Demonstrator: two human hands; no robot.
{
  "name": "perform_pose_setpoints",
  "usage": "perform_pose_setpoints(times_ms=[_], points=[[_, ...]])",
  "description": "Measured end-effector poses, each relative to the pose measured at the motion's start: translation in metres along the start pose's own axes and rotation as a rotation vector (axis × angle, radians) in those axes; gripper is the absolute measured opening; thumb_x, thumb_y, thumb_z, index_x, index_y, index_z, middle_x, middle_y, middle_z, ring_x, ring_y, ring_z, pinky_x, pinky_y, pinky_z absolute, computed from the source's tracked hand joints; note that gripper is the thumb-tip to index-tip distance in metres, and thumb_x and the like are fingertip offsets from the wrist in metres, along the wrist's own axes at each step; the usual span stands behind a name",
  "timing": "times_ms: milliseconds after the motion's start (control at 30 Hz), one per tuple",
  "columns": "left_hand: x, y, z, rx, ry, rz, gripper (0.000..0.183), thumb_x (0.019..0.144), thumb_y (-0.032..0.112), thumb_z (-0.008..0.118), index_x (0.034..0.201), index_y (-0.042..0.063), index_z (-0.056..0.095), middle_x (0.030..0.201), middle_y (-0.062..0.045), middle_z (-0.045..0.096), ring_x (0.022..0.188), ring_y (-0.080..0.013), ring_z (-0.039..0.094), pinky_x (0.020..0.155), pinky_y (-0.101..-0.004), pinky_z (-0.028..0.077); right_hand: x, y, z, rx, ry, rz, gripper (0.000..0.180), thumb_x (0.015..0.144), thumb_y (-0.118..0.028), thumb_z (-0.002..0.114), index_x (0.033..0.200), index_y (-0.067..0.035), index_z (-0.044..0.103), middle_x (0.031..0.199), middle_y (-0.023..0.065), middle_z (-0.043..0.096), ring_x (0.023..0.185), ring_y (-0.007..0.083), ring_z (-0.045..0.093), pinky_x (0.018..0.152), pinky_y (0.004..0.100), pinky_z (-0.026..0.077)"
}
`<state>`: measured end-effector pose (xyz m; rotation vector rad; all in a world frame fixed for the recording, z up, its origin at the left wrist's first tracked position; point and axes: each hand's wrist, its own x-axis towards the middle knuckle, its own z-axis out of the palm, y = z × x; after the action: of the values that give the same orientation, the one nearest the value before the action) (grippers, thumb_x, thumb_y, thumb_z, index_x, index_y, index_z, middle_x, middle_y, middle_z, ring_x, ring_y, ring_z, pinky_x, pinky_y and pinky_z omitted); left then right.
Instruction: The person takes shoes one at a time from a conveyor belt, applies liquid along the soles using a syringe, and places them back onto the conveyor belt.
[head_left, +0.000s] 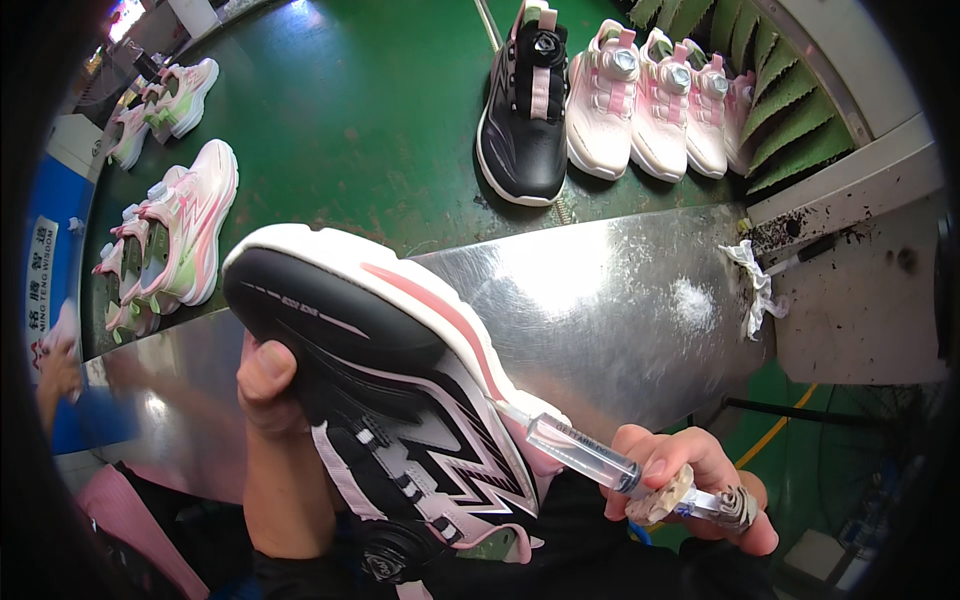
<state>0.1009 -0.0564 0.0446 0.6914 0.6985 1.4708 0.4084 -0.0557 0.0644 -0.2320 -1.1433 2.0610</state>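
Note:
A black sneaker (405, 360) with a white and pink sole is tilted on its side close before me. My left hand (266, 375) grips it near the toe, the thumb on the upper and the other fingers hidden behind. In my right hand (690, 465) is a clear plastic syringe (585, 454) with liquid in its barrel. Its flange and plunger end are wrapped in tape-like material, and my thumb is at the plunger end. The syringe's tip touches or nearly touches the seam between upper and sole, toward the heel. A black dial (386, 559) sits on the sneaker's tongue side.
A shiny metal plate (480, 281) fronts the green table (360, 127). Another black sneaker (525, 112) stands beside several pink-white sneakers (604, 105). More pink sneakers (199, 225) are at left. Green strips (802, 112) hang at an opening. Another person's hand (58, 367) shows far left.

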Motion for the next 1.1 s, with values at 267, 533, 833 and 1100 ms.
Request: perform_pose_setpoints(times_ms=[267, 533, 833, 1100], points=[[-0.01, -0.016, -0.04, -0.019, 0.196, 0.103, 0.066, 0.077, 0.03, 0.06, 0.128, -0.009, 0.042, 0.122, -0.02, 0.055, 0.109, -0.0292, 0.057, 0.097, -0.0395, 0.045, -0.014, -0.007, -0.001, -0.17, 0.031, 0.08, 0.086, 0.073, -0.073, 0.057, 0.118, 0.0, 0.049, 0.096, 0.0154, 0.061, 0.094, 0.023, 0.055, 0.075, 0.0302, 0.042], [-0.019, -0.005, -0.089, 0.33, 0.358, 0.152, 0.024, 0.083, 0.024, 0.053, 0.082, -0.001, 0.057, 0.083, -0.005, 0.058, 0.077, -0.0118, 0.056, 0.075, -0.0272, 0.048, -0.034, -0.009, 0.005, -0.199, 0.04, 0.101, 0.083, 0.076, -0.071, 0.057, 0.117, 0.001, 0.049, 0.093, 0.0137, 0.062, 0.088, 0.0232, 0.058, 0.074, 0.0296, 0.038], [0.004, -0.018, -0.043, 0.005, 0.466, 0.098, 0.029, 0.085, 0.028, 0.058, 0.096, 0.001, 0.058, 0.091, -0.006, 0.061, 0.083, -0.0157, 0.059, 0.08, -0.032, 0.051, -0.049, -0.005, -0.001, -0.217, 0.051, 0.091, 0.081, 0.076, -0.07, 0.058, 0.115, 0.001, 0.051, 0.092, 0.0155, 0.064, 0.087, 0.0235, 0.059, 0.075, 0.0305, 0.036], [0.008, -0.018, -0.024, -0.219, 0.327, -0.071, 0.041, 0.086, 0.035, 0.057, 0.113, 0.004, 0.06, 0.106, -0.01, 0.066, 0.092, -0.0228, 0.065, 0.085, -0.0367, 0.052, -0.064, 0.005, -0.013, -0.117, 0.081, 0.057, 0.082, 0.076, -0.07, 0.057, 0.119, -0.001, 0.048, 0.093, 0.013, 0.061, 0.089, 0.022, 0.057, 0.075, 0.03, 0.037]])
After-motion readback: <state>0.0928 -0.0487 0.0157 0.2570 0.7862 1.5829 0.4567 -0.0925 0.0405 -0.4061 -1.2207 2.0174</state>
